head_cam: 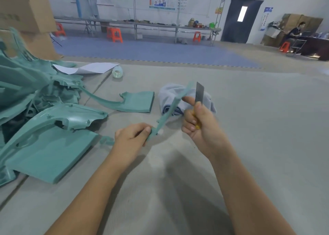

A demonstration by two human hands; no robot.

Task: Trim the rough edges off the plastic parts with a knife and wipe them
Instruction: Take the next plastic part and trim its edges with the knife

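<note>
Trimming step. Left hand (132, 135) pinches strip (170, 110) low end; right hand (197, 122) grips knife (199, 93), blade just beside strip. Next: run blade along edge; cloth (185, 99) behind hands, for wiping.

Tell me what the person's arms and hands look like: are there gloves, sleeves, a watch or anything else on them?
Both arms are bare as far up as the picture shows: no sleeves come into view. The left hand and the right hand wear no gloves. No watch, bracelet or ring shows on either wrist or on the fingers that can be seen. No markings or bandages appear on the forearms.
</note>
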